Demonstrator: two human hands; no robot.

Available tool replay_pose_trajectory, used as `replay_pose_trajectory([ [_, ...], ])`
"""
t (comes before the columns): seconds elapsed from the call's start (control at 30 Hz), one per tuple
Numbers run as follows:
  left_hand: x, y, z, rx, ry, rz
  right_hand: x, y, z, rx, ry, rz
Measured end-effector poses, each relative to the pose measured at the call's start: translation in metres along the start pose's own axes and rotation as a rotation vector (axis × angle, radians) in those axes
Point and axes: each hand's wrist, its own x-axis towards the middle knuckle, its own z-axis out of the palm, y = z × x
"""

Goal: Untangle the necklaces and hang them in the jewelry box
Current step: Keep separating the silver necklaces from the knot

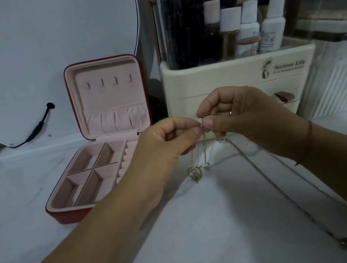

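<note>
Thin silver necklaces (205, 160) hang tangled between my hands above the white table. My left hand (166, 146) pinches a chain with thumb and forefinger. My right hand (241, 115) pinches the same bunch just to the right, fingertips nearly touching the left's. A small pendant cluster (195, 173) dangles below. One long chain (294, 200) trails down to the right toward a dark pendant (345, 242). The red jewelry box (101, 143) stands open at the left, pink inside, with several bare hooks (109, 82) in its lid.
A cream cosmetics organizer (239, 79) with bottles and a clear cover stands right behind my hands. A round mirror (39, 50) with a black cable (36, 129) leans at the back left. The white marble tabletop (8, 205) spreads around the box.
</note>
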Motion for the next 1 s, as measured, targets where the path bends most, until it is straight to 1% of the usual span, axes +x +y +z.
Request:
replay_pose_trajectory([
  [0.17,0.0012,0.0004,-0.0008,0.052,-0.012,0.026,0.0004,0.0020,0.0011,0.020,-0.004,-0.012],
  [0.33,0.0002,0.0003,0.0036,0.016,-0.089,-0.034,0.0008,0.0020,-0.0013,0.025,-0.010,0.000],
  [0.47,0.0013,0.0007,0.0026,-0.034,-0.072,-0.040,0.0002,0.0012,-0.0021,0.066,-0.015,0.002],
  [0.63,0.0011,0.0021,-0.0009,0.013,-0.068,0.015,0.0005,0.0023,-0.0036,0.104,-0.015,0.013],
  [0.83,0.0012,0.0022,-0.0015,-0.028,-0.068,-0.008,0.0001,0.0029,-0.0020,0.115,-0.021,0.012],
  [1.0,0.0015,0.0013,-0.0041,0.039,-0.048,0.014,0.0006,0.0039,-0.0025,0.121,-0.016,0.027],
])
